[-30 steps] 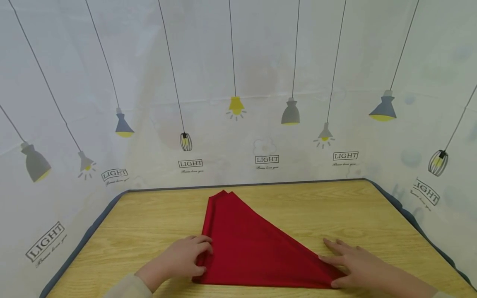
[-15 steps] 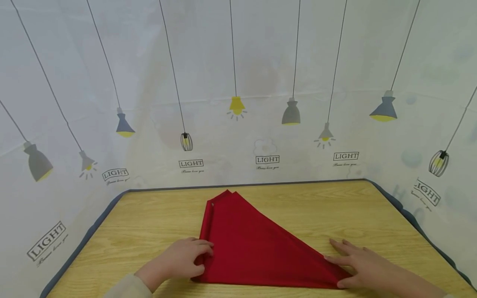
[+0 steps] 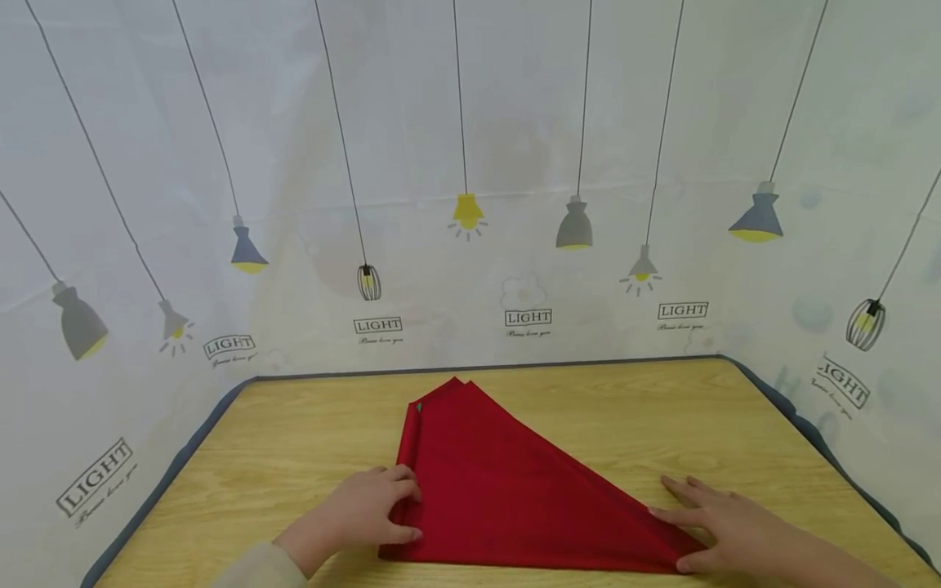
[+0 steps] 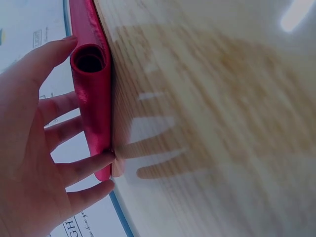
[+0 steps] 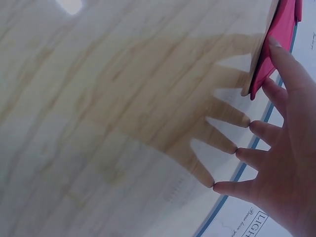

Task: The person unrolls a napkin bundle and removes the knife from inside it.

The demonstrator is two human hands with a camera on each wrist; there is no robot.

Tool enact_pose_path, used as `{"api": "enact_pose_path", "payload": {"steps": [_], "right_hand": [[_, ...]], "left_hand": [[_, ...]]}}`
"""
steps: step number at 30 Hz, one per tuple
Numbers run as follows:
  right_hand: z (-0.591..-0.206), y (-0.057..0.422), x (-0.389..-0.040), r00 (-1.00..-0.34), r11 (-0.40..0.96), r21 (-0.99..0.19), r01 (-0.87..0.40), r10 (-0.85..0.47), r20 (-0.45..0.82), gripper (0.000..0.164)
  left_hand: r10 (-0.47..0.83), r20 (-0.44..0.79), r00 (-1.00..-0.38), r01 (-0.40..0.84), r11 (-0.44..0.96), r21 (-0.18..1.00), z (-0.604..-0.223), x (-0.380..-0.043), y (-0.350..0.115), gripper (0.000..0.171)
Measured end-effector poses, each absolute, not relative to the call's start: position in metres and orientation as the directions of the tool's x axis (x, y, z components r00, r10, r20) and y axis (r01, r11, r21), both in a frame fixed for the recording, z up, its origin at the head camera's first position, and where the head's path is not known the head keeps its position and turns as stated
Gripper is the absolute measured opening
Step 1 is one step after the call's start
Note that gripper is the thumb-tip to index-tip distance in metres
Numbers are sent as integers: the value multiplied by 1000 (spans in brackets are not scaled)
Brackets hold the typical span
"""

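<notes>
Fingers of the left hand [image 3: 360,510] are spread, resting on the rolled left edge of the red cloth [image 3: 507,490]; those of the right hand [image 3: 735,531] are spread, thumb and index touching its right corner. Cloth lies folded on the wood-grained table [image 3: 294,449]. Versus 1.0 s ago: corner and right hand sit farther right; a green spot [image 3: 420,407] shows by the roll. Labels [image 3: 528,317] on the backdrop [image 3: 257,106] read "LIGHT", script below ending "love you". Printed lamps [image 3: 467,211] above.

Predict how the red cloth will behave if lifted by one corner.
The red cloth would likely flop, since its folds and creases show it bends easily. Its rolled left edge may uncurl, as the wrist view shows it open and hollow at one end.
</notes>
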State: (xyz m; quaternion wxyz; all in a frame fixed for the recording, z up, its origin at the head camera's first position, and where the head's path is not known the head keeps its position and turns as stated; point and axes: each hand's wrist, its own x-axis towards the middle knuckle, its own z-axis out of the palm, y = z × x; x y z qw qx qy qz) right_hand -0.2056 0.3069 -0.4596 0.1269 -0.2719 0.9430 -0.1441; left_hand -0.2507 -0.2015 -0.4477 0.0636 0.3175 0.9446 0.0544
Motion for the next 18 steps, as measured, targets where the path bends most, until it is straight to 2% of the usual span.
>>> {"api": "enact_pose_path", "payload": {"steps": [9, 18], "right_hand": [[-460, 316, -203, -809, 796, -351, -494, -568, -149, 61], [-463, 323, -203, -815, 806, -338, -486, -558, -158, 64]], "left_hand": [[631, -61, -773, 620, 773, 134, -447, -253, -197, 27], [608, -77, -790, 591, 789, 168, -444, -250, -197, 27]]}}
